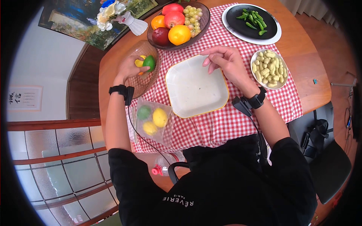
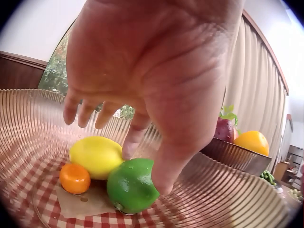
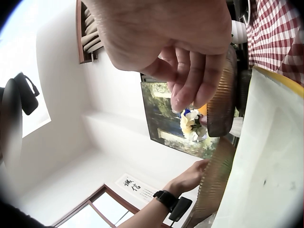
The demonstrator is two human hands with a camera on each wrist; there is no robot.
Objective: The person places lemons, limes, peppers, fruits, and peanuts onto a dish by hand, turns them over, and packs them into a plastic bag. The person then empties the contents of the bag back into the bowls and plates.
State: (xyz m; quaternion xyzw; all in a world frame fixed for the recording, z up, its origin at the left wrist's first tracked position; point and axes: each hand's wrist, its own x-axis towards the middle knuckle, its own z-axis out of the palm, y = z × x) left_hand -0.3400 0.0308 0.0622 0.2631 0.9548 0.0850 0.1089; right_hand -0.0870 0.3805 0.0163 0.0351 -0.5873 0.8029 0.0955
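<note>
My left hand (image 1: 130, 69) reaches into a ribbed glass bowl (image 1: 140, 86) at the left. Its thumb and index finger pinch a green lime (image 2: 133, 187) from either side; the other fingers hang spread above. Beside the lime, in the bowl, lie a yellow lemon (image 2: 96, 156) and a small orange fruit (image 2: 75, 179). My right hand (image 1: 229, 64), fingers loosely bent and holding nothing, hovers over the right side of a white square dish (image 1: 198, 88) with a yellow rim. Just below the bowl is a clear bag (image 1: 165, 136) containing a green fruit and two lemons.
A fruit bowl (image 1: 205, 28) with grapes stands at the back. Green peppers (image 1: 253, 19) lie on a black plate, and peanuts (image 1: 269, 69) fill a white bowl at the right. A vase of flowers (image 1: 134, 24) stands back left. A plastic bottle (image 1: 162, 165) lies below the table edge.
</note>
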